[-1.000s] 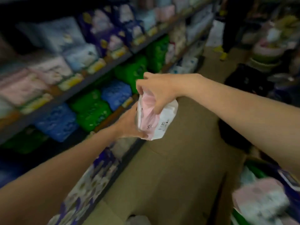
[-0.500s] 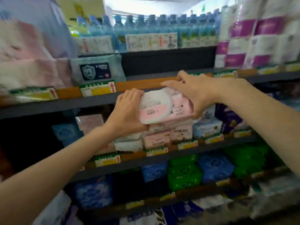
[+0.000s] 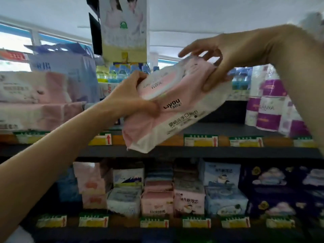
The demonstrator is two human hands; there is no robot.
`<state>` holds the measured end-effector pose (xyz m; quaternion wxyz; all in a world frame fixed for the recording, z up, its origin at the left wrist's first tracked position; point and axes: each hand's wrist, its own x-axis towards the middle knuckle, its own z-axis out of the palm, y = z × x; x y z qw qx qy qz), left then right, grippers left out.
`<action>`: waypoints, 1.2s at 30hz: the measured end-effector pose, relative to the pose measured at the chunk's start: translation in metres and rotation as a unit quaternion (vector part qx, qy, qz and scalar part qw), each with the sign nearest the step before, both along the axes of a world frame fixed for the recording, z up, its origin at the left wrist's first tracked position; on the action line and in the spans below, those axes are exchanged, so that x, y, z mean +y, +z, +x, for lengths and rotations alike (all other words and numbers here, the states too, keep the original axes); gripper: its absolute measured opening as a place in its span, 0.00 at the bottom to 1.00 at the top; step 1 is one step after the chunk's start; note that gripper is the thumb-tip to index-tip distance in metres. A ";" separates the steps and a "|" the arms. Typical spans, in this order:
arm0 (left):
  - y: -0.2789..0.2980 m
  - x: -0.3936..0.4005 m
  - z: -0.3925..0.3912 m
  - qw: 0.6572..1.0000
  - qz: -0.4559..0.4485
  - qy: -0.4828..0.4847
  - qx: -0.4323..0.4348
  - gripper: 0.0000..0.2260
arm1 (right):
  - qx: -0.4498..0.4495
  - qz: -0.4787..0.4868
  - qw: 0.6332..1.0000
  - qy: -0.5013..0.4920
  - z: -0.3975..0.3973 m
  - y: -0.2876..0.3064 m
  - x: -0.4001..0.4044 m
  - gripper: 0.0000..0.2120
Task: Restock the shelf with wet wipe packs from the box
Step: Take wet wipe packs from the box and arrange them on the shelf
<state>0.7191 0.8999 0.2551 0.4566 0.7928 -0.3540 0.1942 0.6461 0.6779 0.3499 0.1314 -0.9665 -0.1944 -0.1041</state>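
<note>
A pink and white wet wipe pack (image 3: 177, 109) hangs tilted in the air in front of the upper shelf (image 3: 192, 149). My left hand (image 3: 129, 97) grips its left end, thumb across the front. My right hand (image 3: 226, 57) holds the upper right end, thumb underneath and fingers over the top. Behind the pack, the upper shelf has an open gap with a dark back panel. Matching pink wipe packs (image 3: 35, 100) lie stacked at the left of that shelf. The box is out of view.
Purple and white tissue rolls (image 3: 273, 106) stand on the upper shelf at the right. The lower shelf holds rows of small tissue and wipe packs (image 3: 157, 195). Water bottles (image 3: 126, 71) and a poster show beyond the top shelf. Price tags line both shelf edges.
Both hands have raised the pack from the lower shelf level up to the upper shelf, and my view has tilted upward. The pack now shows its full front, tilted.
</note>
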 end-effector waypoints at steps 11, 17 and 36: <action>0.007 -0.024 0.043 0.851 0.217 0.264 -0.398 0.35 | -0.295 -0.109 0.946 -0.079 0.084 -0.077 0.010 0.48; 0.006 -0.029 0.059 0.844 0.183 0.276 -0.422 0.31 | -0.338 0.027 0.922 -0.188 0.093 -0.090 0.018 0.50; 0.031 0.005 0.092 0.879 0.226 0.334 -0.255 0.20 | -0.314 0.314 0.891 -0.095 0.163 -0.058 0.034 0.34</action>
